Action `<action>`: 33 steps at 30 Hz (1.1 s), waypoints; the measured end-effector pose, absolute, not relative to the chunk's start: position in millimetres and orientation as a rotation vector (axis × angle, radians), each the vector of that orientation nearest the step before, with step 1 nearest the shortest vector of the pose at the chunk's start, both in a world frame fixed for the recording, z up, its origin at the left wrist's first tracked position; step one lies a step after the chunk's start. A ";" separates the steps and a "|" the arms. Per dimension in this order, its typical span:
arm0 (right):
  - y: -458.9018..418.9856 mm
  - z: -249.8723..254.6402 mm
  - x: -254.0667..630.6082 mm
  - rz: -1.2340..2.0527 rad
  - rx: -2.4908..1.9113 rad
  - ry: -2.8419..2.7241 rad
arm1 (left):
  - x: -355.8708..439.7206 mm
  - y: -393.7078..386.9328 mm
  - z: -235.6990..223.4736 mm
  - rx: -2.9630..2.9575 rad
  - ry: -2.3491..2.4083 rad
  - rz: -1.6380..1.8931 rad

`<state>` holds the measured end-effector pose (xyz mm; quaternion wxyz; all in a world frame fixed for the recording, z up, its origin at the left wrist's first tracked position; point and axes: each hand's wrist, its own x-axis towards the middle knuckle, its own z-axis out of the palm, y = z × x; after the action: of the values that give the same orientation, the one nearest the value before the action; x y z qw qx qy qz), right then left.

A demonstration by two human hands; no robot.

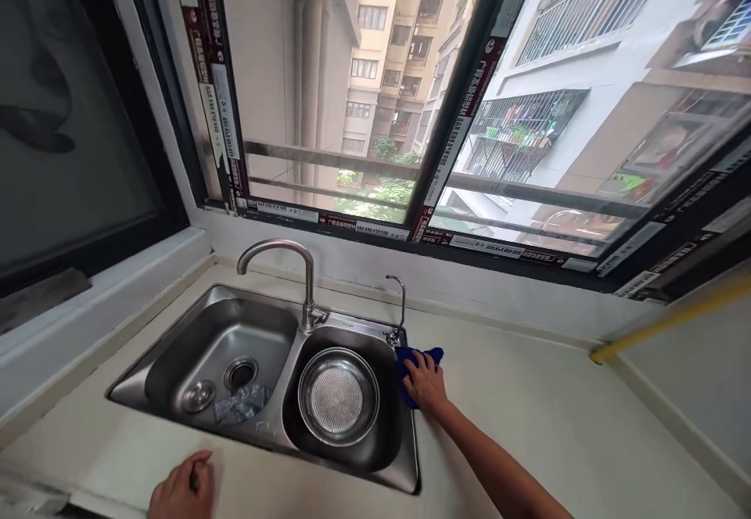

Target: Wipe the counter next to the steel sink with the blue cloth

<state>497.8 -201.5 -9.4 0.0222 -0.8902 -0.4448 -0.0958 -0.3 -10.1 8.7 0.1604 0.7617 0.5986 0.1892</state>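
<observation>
While the right hand (425,382) lies flat with fingers spread on a small dark-blue cleaning cloth (418,362), it presses that cloth onto the far right rim of the stainless-steel double sink (411,456), just beside the base of the thin curved steel side tap (399,308). By the look of it, the step in hand is wiping along the sink's right edge, where steel meets the pale cream countertop (528,409). The next move, I judge, calls for steady downward pressure and a sweep that keeps the cloth bunched under the palm, either working around the little tap's base or drawing back along the rim toward the near side.

The left hand (181,491) rests on the near edge of the counter, fingers loosely curled and holding nothing, well apart from the cloth.

Around the work, the tall gooseneck steel faucet (293,276) rises between the two basins at the far side. A round perforated steel strainer basket (339,395) sits in the right basin, and the left basin holds a loose round steel drain stopper (198,396) and a crumpled grey rag (240,403) near the open drain. The side tap stands closest to the cloth and would block a straight sweep to the far edge. Beyond, a large dark-framed window (463,127) shows apartment blocks.
</observation>
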 end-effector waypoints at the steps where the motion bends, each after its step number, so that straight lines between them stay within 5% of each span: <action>1: -207.9 -8.7 490.4 -0.281 -2.763 -1.400 | 1.0 -12.9 10.6 2.199 1.711 0.549; 13: -261.6 -5.6 415.9 -0.186 -2.750 -1.458 | 0.2 -10.8 -9.2 2.329 1.667 0.767; 33: -357.7 -26.0 329.3 -0.368 -2.539 -1.393 | -3.9 3.5 10.4 2.162 1.585 0.360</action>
<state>329.3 -357.7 -26.0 0.1109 -0.8643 -0.4744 -0.1251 -3.9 3.5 10.4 0.2165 0.7803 0.5721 0.1299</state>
